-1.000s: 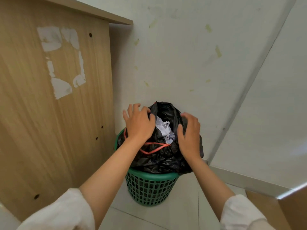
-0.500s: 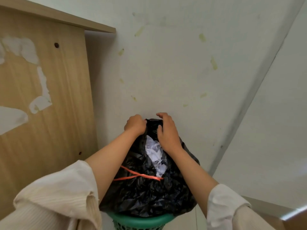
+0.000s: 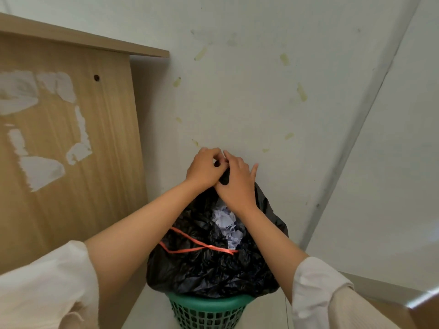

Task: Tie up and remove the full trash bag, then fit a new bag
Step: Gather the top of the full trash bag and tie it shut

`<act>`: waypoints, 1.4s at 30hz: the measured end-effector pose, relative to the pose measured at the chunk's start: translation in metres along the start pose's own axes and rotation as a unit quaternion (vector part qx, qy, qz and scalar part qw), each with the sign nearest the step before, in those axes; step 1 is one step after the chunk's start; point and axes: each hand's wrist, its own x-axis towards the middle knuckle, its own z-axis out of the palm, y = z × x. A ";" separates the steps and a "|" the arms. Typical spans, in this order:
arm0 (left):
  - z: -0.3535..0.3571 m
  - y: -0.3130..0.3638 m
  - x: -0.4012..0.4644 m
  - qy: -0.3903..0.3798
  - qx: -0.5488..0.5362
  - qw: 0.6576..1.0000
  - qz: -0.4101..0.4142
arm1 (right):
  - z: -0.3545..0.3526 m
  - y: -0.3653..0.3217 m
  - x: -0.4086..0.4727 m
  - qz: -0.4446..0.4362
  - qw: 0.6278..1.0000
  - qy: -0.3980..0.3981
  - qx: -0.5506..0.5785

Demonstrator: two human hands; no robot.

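Bag point(image 3: 209, 264) sits bulging in the green bin point(image 3: 209, 309), its neck drawn up so a knot can be made above the rubbish. Left hand point(image 3: 204, 168) and right hand point(image 3: 235, 184) meet there, fingers curled tight around the gathered plastic.

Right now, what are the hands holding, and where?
Both the left hand and right hand grip the black trash bag at its gathered top.

Trash bag point(image 3: 209, 269): black, with orange-red drawstring point(image 3: 197, 245). Paper point(image 3: 225, 224) inside: white. Basket point(image 3: 209, 312): green lattice. Sleeves point(image 3: 318, 288): cream.
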 end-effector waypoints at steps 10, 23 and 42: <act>-0.046 0.067 -0.043 0.087 -0.310 0.947 -0.012 | -0.040 -0.039 -0.003 -0.059 0.996 0.065 0.017; -0.107 0.135 -0.059 0.164 -0.414 0.895 0.026 | -0.047 -0.007 -0.060 -0.022 0.992 -0.103 -0.076; -0.115 0.041 -0.020 0.232 -0.171 0.955 -0.066 | -0.075 0.009 -0.112 -0.099 0.974 -0.203 -0.009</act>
